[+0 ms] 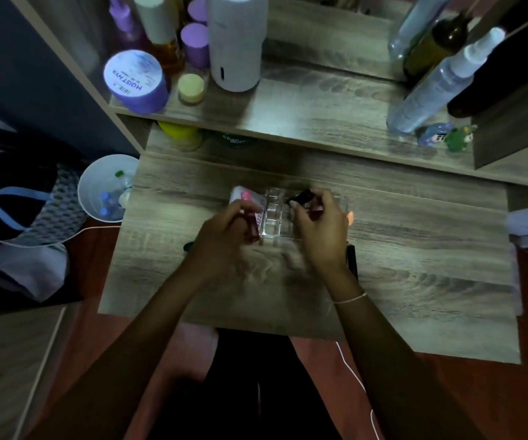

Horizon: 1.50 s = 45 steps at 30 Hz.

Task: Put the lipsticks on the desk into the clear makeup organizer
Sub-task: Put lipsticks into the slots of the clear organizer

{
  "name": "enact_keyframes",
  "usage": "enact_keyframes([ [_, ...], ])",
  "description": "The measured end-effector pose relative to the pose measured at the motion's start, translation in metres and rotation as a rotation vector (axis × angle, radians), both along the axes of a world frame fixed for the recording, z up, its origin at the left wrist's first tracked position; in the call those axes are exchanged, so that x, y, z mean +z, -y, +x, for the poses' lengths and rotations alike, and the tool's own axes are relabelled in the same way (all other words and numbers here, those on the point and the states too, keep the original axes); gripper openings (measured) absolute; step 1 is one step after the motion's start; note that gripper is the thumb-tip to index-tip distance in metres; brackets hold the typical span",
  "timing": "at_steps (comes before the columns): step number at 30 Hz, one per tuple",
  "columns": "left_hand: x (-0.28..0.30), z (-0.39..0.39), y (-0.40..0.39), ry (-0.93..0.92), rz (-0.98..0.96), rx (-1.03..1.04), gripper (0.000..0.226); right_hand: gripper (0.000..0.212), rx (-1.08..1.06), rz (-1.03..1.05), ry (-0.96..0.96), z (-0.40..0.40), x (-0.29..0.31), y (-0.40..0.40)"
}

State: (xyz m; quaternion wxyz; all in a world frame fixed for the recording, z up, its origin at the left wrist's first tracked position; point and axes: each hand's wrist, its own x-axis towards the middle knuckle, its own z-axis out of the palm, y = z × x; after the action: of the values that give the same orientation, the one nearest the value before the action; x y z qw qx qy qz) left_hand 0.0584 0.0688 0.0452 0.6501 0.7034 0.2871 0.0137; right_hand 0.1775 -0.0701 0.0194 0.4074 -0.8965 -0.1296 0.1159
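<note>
A clear makeup organizer (277, 217) with a grid of small slots sits in the middle of the wooden desk (415, 255). My left hand (224, 239) is shut on a dark red lipstick (252, 227) at the organizer's left edge. Pink and white lipsticks (245, 195) stand in its left slots. My right hand (319, 227) holds a black-capped lipstick (302, 196) over the organizer's right side. A dark lipstick (352, 260) lies on the desk by my right wrist, and another dark one (188, 246) peeks out left of my left hand.
A shelf (319, 106) above the desk carries purple jars, bottles, a white cylinder (235, 42) and spray bottles (437, 84). Small figurines (446, 138) stand at its right. A white bin (103, 188) and a bag (18, 217) are on the floor to the left.
</note>
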Motion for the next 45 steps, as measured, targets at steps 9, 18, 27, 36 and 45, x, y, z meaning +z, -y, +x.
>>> enact_keyframes([
  [9, 0.006, 0.032, -0.006, 0.172, 0.314, -0.009, 0.028, 0.029, 0.032, -0.079, 0.102, 0.004, 0.003, -0.009],
  [18, -0.009, 0.051, 0.000, 0.151, 0.174, 0.088, 0.023, 0.035, 0.109, -0.248, 0.143, 0.000, -0.007, -0.004],
  [27, -0.020, 0.062, 0.004, 0.082, 0.160, -0.015, 0.024, 0.036, 0.062, -0.187, 0.077, -0.001, -0.013, -0.005],
  [36, -0.037, 0.065, 0.003, -0.046, 0.370, -0.092, 0.032, 0.023, 0.010, -0.076, 0.085, -0.042, -0.013, 0.036],
  [45, -0.041, 0.064, 0.005, -0.095, 0.444, -0.077, 0.037, 0.027, -0.039, -0.128, 0.073, -0.059, -0.015, 0.101],
])
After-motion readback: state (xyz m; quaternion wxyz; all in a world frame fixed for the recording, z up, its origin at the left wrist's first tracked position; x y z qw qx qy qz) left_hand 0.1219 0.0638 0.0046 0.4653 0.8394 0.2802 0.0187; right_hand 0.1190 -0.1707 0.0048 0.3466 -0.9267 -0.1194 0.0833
